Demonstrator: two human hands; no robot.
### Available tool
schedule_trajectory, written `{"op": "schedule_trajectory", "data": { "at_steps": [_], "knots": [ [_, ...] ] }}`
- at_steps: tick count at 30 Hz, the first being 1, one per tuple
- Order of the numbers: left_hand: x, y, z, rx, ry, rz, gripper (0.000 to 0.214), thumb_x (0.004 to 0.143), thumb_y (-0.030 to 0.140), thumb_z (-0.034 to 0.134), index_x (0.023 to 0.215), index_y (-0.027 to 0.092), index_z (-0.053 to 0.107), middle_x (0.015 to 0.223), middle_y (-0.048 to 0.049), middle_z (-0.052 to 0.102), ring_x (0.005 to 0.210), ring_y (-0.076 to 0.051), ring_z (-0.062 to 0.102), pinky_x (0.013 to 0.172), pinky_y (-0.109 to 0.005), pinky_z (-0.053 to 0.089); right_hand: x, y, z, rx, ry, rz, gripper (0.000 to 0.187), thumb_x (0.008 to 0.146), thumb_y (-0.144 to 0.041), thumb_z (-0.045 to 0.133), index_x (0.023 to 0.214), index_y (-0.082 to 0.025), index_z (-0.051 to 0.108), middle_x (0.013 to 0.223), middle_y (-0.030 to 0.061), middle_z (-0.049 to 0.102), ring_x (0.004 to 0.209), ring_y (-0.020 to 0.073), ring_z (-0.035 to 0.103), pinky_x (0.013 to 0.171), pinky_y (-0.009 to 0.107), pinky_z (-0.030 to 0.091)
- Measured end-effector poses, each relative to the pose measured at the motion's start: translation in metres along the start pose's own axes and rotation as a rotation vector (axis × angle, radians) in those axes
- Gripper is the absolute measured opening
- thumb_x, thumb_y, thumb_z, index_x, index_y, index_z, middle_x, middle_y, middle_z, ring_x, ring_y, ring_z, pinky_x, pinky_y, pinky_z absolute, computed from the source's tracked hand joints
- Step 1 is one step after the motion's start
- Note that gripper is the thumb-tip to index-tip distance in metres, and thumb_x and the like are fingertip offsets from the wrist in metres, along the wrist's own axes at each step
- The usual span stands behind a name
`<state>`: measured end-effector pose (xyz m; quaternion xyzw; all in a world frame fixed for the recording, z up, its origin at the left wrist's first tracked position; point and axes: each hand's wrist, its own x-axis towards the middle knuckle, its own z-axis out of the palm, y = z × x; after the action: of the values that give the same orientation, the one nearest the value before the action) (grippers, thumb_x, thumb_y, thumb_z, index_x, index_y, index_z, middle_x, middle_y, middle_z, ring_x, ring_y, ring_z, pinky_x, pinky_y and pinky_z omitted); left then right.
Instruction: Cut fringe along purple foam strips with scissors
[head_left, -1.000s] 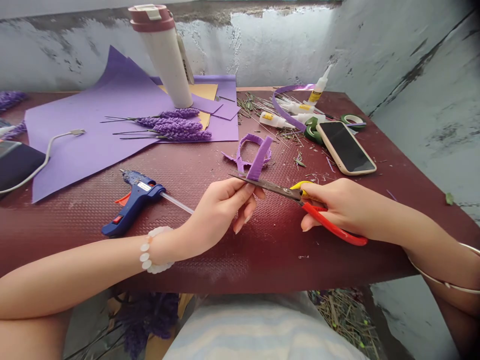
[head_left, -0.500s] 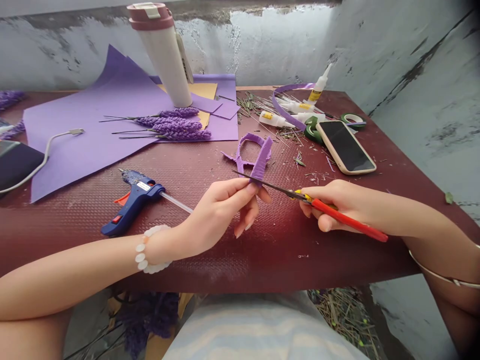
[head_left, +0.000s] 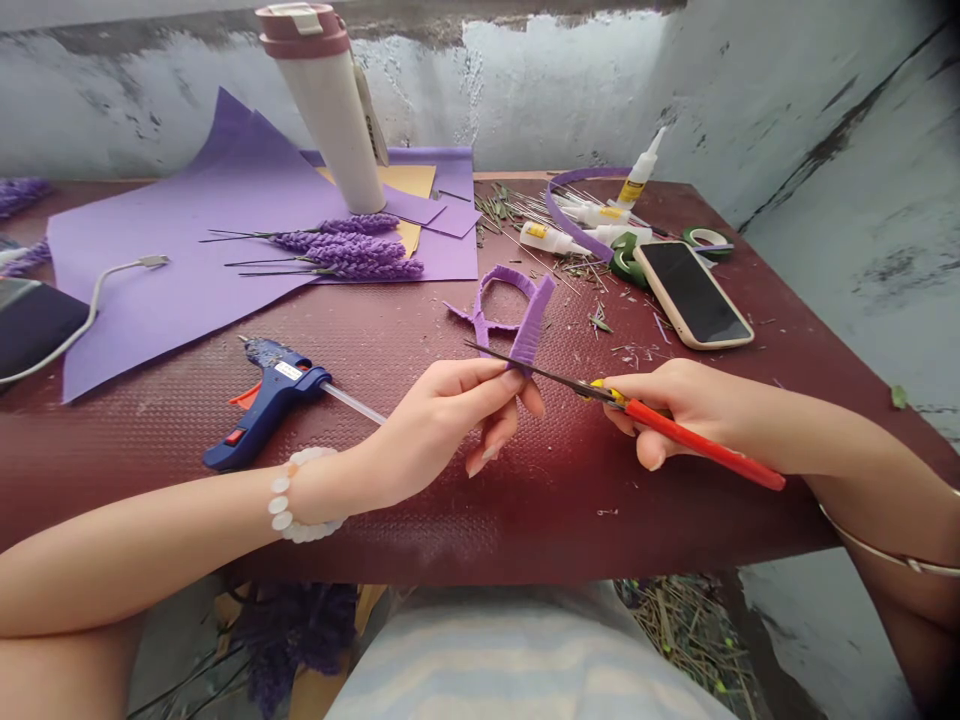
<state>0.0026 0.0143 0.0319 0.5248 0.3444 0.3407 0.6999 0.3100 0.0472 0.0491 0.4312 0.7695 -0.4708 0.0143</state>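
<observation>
Between thumb and fingers, my left hand pinches a purple fringed paper strip. The strip's end stands up above my fingertips, and its rest loops on the table behind them. My right hand grips scissors with red and yellow handles. Their dark blades point left and lie across the strip at my left fingertips. Whether the blades are parted there I cannot tell. Left of my left hand lies a blue glue gun with a clear glue stick in its back.
On the dark red table lie purple sheets, lavender-like stems, small glue bottles and green tape. A white tumbler stands at the back. To the right is a phone; a dark device with a cable sits left.
The strip's upright end has tilted and shifted slightly right. The scissors' red handle has swung a little down and right. My left hand has barely moved.
</observation>
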Motion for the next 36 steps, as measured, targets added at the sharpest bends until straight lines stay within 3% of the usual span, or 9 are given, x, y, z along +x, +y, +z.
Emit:
{"op": "schedule_trajectory", "data": {
  "at_steps": [9, 14, 17, 21, 25, 31, 36],
  "knots": [
    [0.000, -0.001, 0.000, -0.021, 0.002, -0.004, 0.040, 0.108, 0.052, 0.090, 0.090, 0.018, 0.079, 0.056, 0.0073, 0.059, 0.045, -0.009, 0.046, 0.053, -0.027, 0.037, -0.001, 0.001, 0.000, -0.028, 0.026, -0.005, 0.035, 0.098, -0.061, 0.079, 0.087, -0.030, 0.068, 0.068, -0.0034, 0.070, 0.064, 0.0229, 0.056, 0.061, 0.037, 0.039],
    [-0.001, -0.001, 0.001, -0.032, -0.003, 0.006, 0.038, 0.110, 0.048, 0.089, 0.090, 0.018, 0.079, 0.056, 0.0075, 0.058, 0.045, -0.008, 0.045, 0.053, -0.026, 0.037, -0.001, 0.000, -0.001, -0.028, 0.030, 0.007, 0.038, 0.097, -0.060, 0.081, 0.085, -0.031, 0.061, 0.067, -0.0049, 0.064, 0.064, 0.0218, 0.054, 0.062, 0.036, 0.039],
    [-0.002, -0.002, 0.001, 0.018, 0.014, 0.025, 0.046, 0.108, 0.058, 0.091, 0.090, 0.018, 0.079, 0.055, 0.0069, 0.058, 0.045, -0.009, 0.046, 0.052, -0.027, 0.036, -0.001, -0.003, -0.003, -0.053, 0.020, 0.014, 0.050, 0.089, -0.071, 0.090, 0.088, -0.031, 0.060, 0.071, -0.0057, 0.062, 0.064, 0.0212, 0.052, 0.061, 0.036, 0.039],
    [-0.002, -0.002, 0.001, 0.062, 0.039, 0.078, 0.051, 0.108, 0.063, 0.091, 0.089, 0.018, 0.077, 0.055, 0.0069, 0.058, 0.045, -0.009, 0.046, 0.051, -0.027, 0.038, -0.001, -0.010, -0.004, -0.141, 0.081, 0.032, 0.065, 0.075, -0.082, 0.098, 0.095, -0.032, 0.062, 0.081, -0.0022, 0.066, 0.071, 0.0260, 0.060, 0.063, 0.038, 0.045],
    [0.001, -0.003, 0.001, 0.064, 0.105, 0.133, 0.039, 0.110, 0.052, 0.089, 0.092, 0.020, 0.075, 0.054, 0.0090, 0.054, 0.044, -0.009, 0.045, 0.049, -0.026, 0.037, 0.000, -0.013, -0.002, -0.242, 0.217, 0.027, 0.067, 0.073, -0.082, 0.099, 0.095, -0.032, 0.061, 0.086, 0.0027, 0.071, 0.076, 0.0314, 0.067, 0.068, 0.041, 0.049],
    [0.004, -0.004, 0.000, 0.165, 0.185, 0.206, 0.024, 0.111, 0.034, 0.078, 0.092, 0.020, 0.074, 0.056, 0.0090, 0.052, 0.045, -0.010, 0.048, 0.051, -0.026, 0.040, 0.003, -0.007, 0.005, -0.386, 0.378, -0.047, 0.077, 0.076, -0.103, 0.084, 0.096, -0.032, 0.061, 0.094, 0.0069, 0.076, 0.081, 0.0360, 0.072, 0.072, 0.045, 0.050],
    [0.004, -0.002, 0.000, 0.268, 0.203, 0.166, 0.024, 0.111, 0.026, 0.069, 0.087, 0.022, 0.068, 0.057, 0.0091, 0.052, 0.045, -0.009, 0.048, 0.054, -0.026, 0.041, 0.005, -0.008, 0.009, -0.410, 0.394, -0.014, 0.079, 0.078, -0.109, 0.077, 0.092, -0.034, 0.056, 0.087, 0.0057, 0.074, 0.075, 0.0346, 0.070, 0.069, 0.045, 0.047]
  ]
}}
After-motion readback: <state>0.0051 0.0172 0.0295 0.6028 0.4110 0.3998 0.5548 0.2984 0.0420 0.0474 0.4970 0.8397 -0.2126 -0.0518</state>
